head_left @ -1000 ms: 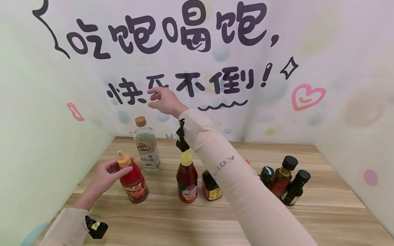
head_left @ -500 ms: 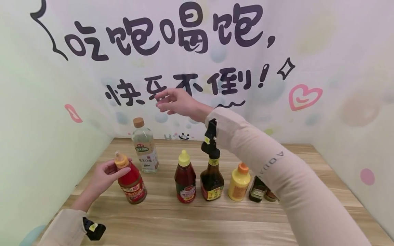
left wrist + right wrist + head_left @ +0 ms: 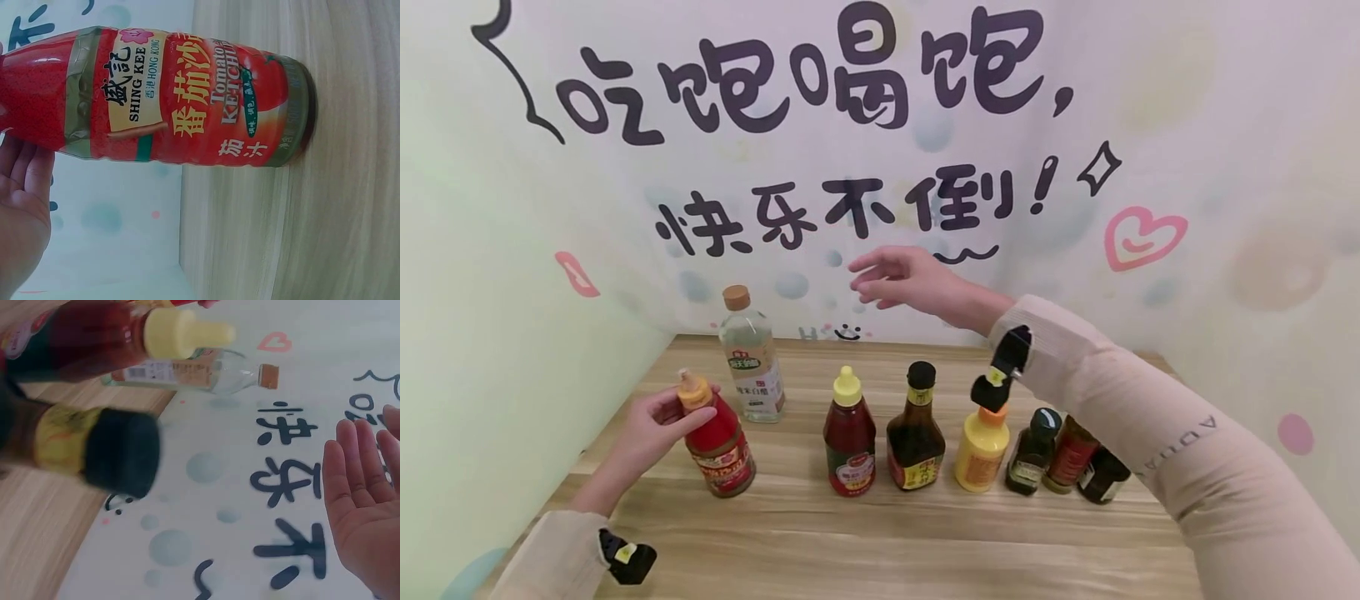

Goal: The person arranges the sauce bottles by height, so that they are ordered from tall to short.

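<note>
My left hand point(image 3: 651, 429) grips the upper part of a red tomato ketchup bottle point(image 3: 724, 458) with an orange nozzle cap, thumb across its front. The bottle stands on the wooden table at the left; its label point(image 3: 194, 94) fills much of the left wrist view. Raised in front of the back wall, my right hand point(image 3: 917, 283) holds nothing, its fingers loosely extended to the left. Below it are a dark red sauce bottle point(image 3: 850, 450) with a yellow nozzle and a dark sauce bottle point(image 3: 916, 442) with a black cap. In the right wrist view the palm point(image 3: 365, 512) shows bare.
A clear bottle point(image 3: 752, 358) with a brown cap stands behind the ketchup. Right of the dark bottle come a yellow squeeze bottle point(image 3: 982, 450) and several small dark bottles point(image 3: 1032, 458), partly covered by my right sleeve. Walls enclose the table point(image 3: 820, 550) at back and sides.
My right hand and arm have moved to the right and a little down, uncovering the dark sauce bottle and the yellow bottle. The left hand keeps its grip on the ketchup bottle.
</note>
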Tool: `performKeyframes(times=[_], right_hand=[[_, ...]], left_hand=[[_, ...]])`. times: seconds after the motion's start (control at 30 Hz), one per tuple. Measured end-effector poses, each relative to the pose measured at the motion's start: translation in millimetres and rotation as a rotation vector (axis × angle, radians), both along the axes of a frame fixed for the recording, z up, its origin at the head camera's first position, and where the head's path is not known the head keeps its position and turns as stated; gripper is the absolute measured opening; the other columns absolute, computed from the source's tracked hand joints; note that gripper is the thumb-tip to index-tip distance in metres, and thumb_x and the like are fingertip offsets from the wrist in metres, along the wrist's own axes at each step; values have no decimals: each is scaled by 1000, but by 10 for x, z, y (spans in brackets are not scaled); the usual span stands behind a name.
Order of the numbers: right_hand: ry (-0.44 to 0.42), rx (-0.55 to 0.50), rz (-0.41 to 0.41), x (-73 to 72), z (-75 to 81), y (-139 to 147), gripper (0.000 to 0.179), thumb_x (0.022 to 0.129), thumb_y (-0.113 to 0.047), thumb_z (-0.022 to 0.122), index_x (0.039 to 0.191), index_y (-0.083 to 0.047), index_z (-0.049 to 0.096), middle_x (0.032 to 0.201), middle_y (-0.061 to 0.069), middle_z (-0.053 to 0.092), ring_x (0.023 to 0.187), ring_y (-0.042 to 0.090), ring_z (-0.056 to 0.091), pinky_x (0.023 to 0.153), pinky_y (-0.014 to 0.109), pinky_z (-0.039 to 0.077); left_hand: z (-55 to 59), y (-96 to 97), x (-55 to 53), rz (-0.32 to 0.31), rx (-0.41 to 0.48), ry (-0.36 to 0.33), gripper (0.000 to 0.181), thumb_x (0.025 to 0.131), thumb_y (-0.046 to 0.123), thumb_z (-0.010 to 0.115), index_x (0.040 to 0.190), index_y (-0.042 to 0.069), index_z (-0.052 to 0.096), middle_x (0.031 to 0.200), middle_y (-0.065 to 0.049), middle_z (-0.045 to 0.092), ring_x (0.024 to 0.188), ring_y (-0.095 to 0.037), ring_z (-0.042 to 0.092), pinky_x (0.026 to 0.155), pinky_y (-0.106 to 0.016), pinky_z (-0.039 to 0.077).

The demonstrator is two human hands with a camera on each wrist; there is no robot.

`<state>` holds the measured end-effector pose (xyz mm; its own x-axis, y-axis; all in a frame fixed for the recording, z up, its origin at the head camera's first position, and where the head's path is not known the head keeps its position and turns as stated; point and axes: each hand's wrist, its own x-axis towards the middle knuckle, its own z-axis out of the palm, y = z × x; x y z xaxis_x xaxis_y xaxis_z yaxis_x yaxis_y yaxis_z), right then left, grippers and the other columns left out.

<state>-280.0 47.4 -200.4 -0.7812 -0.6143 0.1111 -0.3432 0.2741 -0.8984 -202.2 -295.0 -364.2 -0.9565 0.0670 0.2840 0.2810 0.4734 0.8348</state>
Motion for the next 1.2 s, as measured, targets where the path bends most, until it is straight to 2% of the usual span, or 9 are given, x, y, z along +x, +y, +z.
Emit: performKeyframes(times=[0.5, 0.67, 0.8, 0.83, 0.9, 1.03, 1.07, 1.1, 1.2], right_hand=[[-52, 143, 25, 15, -567, 519, 37, 86, -16, 57, 121, -6, 49, 114, 11, 56, 99, 21, 56, 85, 36, 45], [-67, 148, 17, 32, -702, 569, 38, 86, -15, 58, 122, -5, 49, 114, 13, 57, 103, 25, 54, 87, 37, 44], [-83, 137, 32, 80, -762, 589, 39, 86, -14, 58, 122, -4, 48, 116, 13, 56, 107, 25, 52, 90, 38, 41], [-87, 136, 37, 95, -771, 594, 38, 86, -14, 58, 122, -4, 48, 116, 13, 56, 107, 24, 52, 91, 38, 41], [-90, 135, 51, 125, -783, 599, 39, 85, -13, 59, 121, -4, 48, 117, 13, 55, 109, 24, 51, 91, 38, 40], [-86, 142, 61, 162, -812, 599, 38, 84, -14, 60, 120, -4, 50, 116, 12, 56, 108, 23, 51, 90, 36, 42], [-86, 139, 62, 166, -818, 599, 38, 84, -14, 61, 119, -4, 50, 116, 11, 56, 108, 22, 52, 89, 35, 42], [-88, 132, 65, 168, -825, 599, 38, 84, -13, 61, 119, -4, 51, 115, 11, 56, 107, 22, 52, 89, 35, 43], [-85, 113, 75, 167, -843, 603, 37, 82, -11, 63, 116, -2, 53, 112, 12, 57, 103, 22, 54, 86, 34, 45]], left_hand=[[-41, -12, -9, -44, 42, 32, 37, 84, 14, 61, 113, -9, 53, 95, 21, 59, 84, -1, 58, 70, -17, 48], [-35, -2, 1, -17, 37, 5, 39, 85, 16, 61, 114, -8, 52, 95, 20, 59, 83, -1, 58, 70, -17, 48], [-260, -160, -172, -61, 71, 21, 35, 84, 14, 60, 116, -1, 55, 102, 2, 62, 86, -6, 58, 69, -18, 48], [-428, -269, -289, -114, 121, 38, 36, 84, 17, 61, 116, 1, 56, 105, -2, 62, 88, -9, 58, 72, -19, 48], [-507, -322, -352, -151, 157, 62, 34, 84, 15, 61, 115, 5, 57, 108, -6, 62, 89, -11, 59, 71, -19, 49], [-314, -197, -230, -152, 139, 73, 34, 83, 18, 62, 114, 4, 58, 104, 6, 63, 89, -7, 59, 72, -18, 48], [-140, -88, -117, -115, 98, 66, 33, 83, 13, 61, 114, 1, 57, 102, 9, 63, 86, -4, 59, 69, -16, 48], [-76, -54, -76, -109, 77, 57, 34, 84, 14, 61, 114, -1, 56, 101, 12, 62, 87, -3, 59, 70, -16, 48], [-19, -16, -32, -74, 62, 44, 36, 84, 13, 61, 113, -6, 54, 99, 14, 61, 85, -3, 58, 70, -16, 48]])
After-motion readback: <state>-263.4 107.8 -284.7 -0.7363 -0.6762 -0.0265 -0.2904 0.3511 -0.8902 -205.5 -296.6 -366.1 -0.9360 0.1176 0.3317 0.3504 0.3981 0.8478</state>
